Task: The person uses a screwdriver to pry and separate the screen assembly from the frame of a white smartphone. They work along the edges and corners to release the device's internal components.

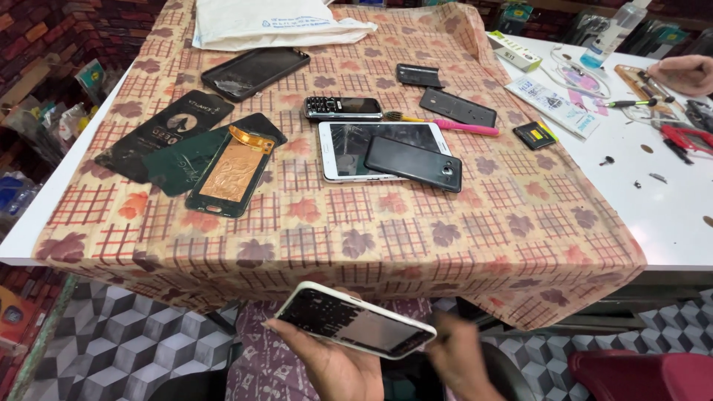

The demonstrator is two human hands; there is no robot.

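My left hand (330,364) holds a white-framed phone (353,319) with a dark, scuffed screen, low in front of the table edge, above my lap. My right hand (459,360) is blurred just right of the phone's end; whether it holds anything I cannot tell. On the patterned cloth (416,230) lie a white tablet-sized phone (349,145) with a dark back cover (413,163) on top, a small keypad phone (343,108), and a phone frame with copper foil (230,172).
Dark packaging sleeves (167,134), a cracked black screen (255,72), a pink-handled brush (453,124), a black cover (458,108) and a small battery (536,134) lie on the cloth. Another person's hand (683,73) rests by tools at the far right. A white bag (275,22) lies at the back.
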